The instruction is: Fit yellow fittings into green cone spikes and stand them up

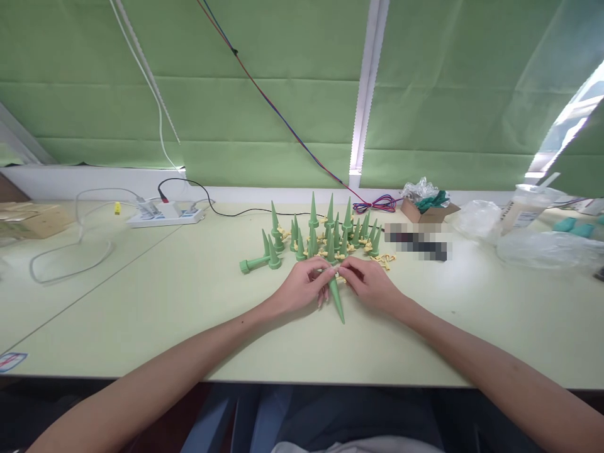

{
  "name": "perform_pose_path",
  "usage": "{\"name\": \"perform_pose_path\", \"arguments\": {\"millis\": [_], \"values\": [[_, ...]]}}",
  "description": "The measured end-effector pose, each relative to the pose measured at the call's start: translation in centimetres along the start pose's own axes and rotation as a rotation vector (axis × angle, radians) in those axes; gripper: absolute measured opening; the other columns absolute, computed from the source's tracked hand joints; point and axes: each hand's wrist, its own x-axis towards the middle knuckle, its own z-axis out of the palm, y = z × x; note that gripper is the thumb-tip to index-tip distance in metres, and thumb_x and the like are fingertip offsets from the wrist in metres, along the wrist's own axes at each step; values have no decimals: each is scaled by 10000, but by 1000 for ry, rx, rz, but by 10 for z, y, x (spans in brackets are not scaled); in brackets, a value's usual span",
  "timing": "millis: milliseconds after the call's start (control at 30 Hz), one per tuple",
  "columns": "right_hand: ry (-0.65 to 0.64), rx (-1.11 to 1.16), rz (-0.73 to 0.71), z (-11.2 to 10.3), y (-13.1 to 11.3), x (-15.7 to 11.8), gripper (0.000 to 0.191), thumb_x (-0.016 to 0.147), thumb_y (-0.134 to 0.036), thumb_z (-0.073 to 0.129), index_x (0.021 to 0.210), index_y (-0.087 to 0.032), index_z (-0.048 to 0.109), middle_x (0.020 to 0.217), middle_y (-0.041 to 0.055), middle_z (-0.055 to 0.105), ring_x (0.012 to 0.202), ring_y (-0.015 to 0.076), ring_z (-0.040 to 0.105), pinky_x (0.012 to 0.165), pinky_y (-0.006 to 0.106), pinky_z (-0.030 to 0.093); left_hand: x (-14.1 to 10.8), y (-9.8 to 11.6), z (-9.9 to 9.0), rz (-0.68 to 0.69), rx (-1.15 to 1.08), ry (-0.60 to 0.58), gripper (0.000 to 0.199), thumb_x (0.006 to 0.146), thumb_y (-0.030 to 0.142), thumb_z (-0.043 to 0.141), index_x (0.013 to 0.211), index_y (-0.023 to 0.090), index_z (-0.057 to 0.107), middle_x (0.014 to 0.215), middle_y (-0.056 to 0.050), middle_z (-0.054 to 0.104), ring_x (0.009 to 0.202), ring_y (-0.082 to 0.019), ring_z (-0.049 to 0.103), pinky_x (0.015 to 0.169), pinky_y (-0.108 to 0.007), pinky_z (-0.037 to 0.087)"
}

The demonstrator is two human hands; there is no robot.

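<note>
My left hand (304, 284) pinches a green plastic watering spike (336, 301) near its wide end. The spike's tip points down toward me, just above or on the table. Thumb and fingers of my right hand (370, 283) close at the same wide end, meeting my left fingertips. A bit of yellow shows beneath them, but what the right fingers hold is hidden. Right behind my hands, many green spikes (313, 211) stand point up in a cluster. Small yellow valve-like pieces (387, 258) lie among them and to their right. One green spike (255, 264) lies on its side at the left.
A power strip (165, 217) with plugs and cables sits at the back left, near a cardboard box (35, 220). At right are an open carton (427, 212), a drink cup (528, 207) and plastic bags (542, 248). The table's (155, 327) front edge lies under my forearms.
</note>
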Motion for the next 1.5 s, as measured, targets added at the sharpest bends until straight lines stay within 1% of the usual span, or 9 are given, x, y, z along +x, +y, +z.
{"name": "perform_pose_path", "arguments": {"millis": [433,600,733,833,900,967,1067,1267,1500], "values": [[26,99,72,7,-2,0,345,995,-355,432,691,-196,465,543,-48,437,511,111,385,544,253,314,-2,2,1,24,49,3,408,925,514,521,802,143,637,847,-17,554,445,-75,584,422,-233,492],[20,185,118,6,-5,-1,381,1009,-405,401,690,-202,441,549,-42,494,476,104,427,531,251,356,-1,3,-1,62,135,43,416,947,484,498,745,144,629,790,-4,548,453,-71,576,479,-233,499],[7,207,107,3,-7,-2,295,998,-432,419,843,-208,532,633,-28,566,479,108,482,525,254,400,1,1,-5,75,165,90,394,950,462,506,766,145,651,815,-13,566,451,-65,561,487,-237,489],[-17,149,66,0,-5,-1,215,957,-412,505,1000,-210,567,719,-2,615,574,135,558,566,261,447,2,0,-7,84,167,113,400,950,456,509,751,141,653,816,-20,570,434,-54,530,481,-237,478],[-28,111,27,-1,-3,0,200,935,-378,540,1040,-211,569,771,16,636,642,151,586,595,266,467,2,1,-7,87,171,127,406,950,454,509,735,141,652,810,-23,572,445,-56,525,479,-235,472],[-44,98,4,-1,0,0,168,938,-352,531,1025,-213,568,765,14,639,628,147,582,598,267,468,2,1,-7,87,182,139,411,951,451,510,719,143,652,804,-25,573,464,-61,527,485,-234,471],[-71,107,-7,-1,3,0,125,954,-322,500,929,-216,562,640,-20,597,525,129,537,560,260,439,0,1,-6,85,205,140,411,953,451,505,723,146,659,809,-27,572,476,-64,523,501,-238,476],[-91,131,-13,0,2,-1,176,951,-273,501,790,-212,538,526,-47,540,446,112,478,515,248,391,0,1,-5,111,264,128,398,956,433,502,741,148,678,860,-45,595,523,-74,527,512,-235,480],[-138,379,124,1,-4,-2,254,939,-370,527,748,-204,511,546,-55,522,353,85,451,391,226,353,-1,4,-4,137,286,119,369,949,411,511,752,139,665,844,-37,577,478,-59,494,448,-221,444]]}}
